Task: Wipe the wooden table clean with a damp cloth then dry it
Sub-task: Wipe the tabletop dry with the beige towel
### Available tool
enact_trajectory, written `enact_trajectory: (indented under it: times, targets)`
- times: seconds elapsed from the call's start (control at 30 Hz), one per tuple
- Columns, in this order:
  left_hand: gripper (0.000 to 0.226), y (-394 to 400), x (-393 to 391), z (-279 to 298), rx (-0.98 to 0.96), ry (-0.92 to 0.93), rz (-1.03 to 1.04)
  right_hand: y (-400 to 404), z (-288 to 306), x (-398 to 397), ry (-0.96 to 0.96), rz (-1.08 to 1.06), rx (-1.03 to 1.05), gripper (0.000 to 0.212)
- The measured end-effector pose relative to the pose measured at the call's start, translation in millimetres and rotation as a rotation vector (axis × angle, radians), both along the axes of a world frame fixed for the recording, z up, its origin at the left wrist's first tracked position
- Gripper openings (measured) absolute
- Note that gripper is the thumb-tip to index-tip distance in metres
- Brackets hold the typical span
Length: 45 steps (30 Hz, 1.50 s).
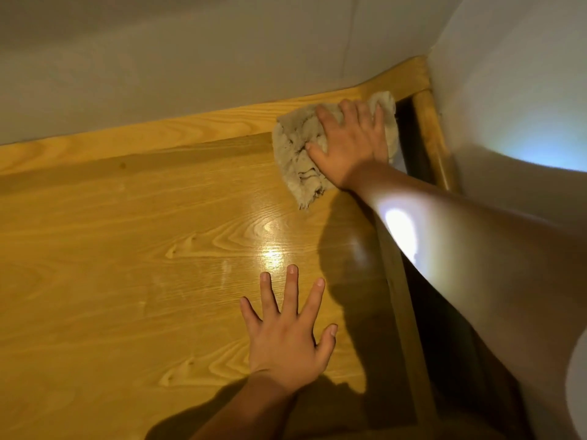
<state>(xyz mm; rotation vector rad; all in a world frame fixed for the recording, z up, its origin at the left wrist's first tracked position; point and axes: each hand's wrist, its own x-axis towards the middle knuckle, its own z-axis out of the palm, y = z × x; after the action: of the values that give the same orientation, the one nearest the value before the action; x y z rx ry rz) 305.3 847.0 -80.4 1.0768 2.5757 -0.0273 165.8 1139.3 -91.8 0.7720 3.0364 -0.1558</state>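
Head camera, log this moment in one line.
right hand presses cloth at table far corner | left hand flat on table

Worktop (127,249) fills left and centre; walls behind it at far edge and at right. Cloth (298,154) lies on worktop at far right corner, overhanging right edge. Right hand (349,144) flat on cloth. Left hand (286,331) flat on worktop, near side, well apart from cloth. Rail (435,141) right of worktop, against right wall.

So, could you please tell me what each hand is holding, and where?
The right hand presses flat on the cloth's middle; the left hand holds nothing.
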Motion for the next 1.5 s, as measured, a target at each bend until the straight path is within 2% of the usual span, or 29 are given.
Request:
enact_trajectory:
  times: [0.27,0.43,0.6,0.8,0.93,1.03,1.13,1.2,1.27,1.4,1.5]
  targets:
    - [0.076,-2.1,2.7,-5.4,0.003,-0.004,0.014,19.8,-1.9,-35.8,-0.012,0.050,0.024,0.075]
    - [0.074,-3.0,5.7,-2.6,0.024,0.015,0.029,17.9,3.8,-31.6,-0.040,0.052,0.025,0.072]
    - [0.075,-3.3,5.2,-4.2,0.032,0.004,0.046,-11.4,8.2,5.0,-0.049,0.057,-0.022,0.068]
    - [0.084,-3.4,5.2,-4.0,0.069,-0.011,0.068,-65.4,7.8,91.2,-0.016,0.067,-0.034,0.062]
    - [0.099,-8.6,6.2,-0.9,0.258,-0.044,0.169,-105.3,2.6,146.3,-0.001,0.034,-0.051,0.061]
    - [0.105,-15.1,5.9,5.8,0.484,-0.155,0.246,-135.3,6.2,188.2,-0.083,0.004,-0.072,0.065]
    - [0.105,-20.0,3.7,13.6,0.614,-0.238,0.331,-177.3,11.4,235.6,-0.142,-0.016,-0.067,0.069]
    - [0.104,-29.5,0.9,17.3,0.595,-0.301,0.312,-206.0,15.9,265.7,-0.152,-0.004,-0.092,0.071]
    - [0.099,-45.1,-1.2,18.4,0.479,-0.325,0.185,-233.9,19.5,290.4,-0.171,-0.018,-0.138,0.072]
    - [0.082,-87.4,6.8,20.1,0.250,-0.265,-0.105,-282.8,27.8,321.4,-0.226,-0.050,-0.231,0.072]
    - [0.064,-112.9,21.7,25.3,0.222,-0.229,-0.143,-289.1,33.6,329.0,-0.319,-0.021,-0.256,0.075]
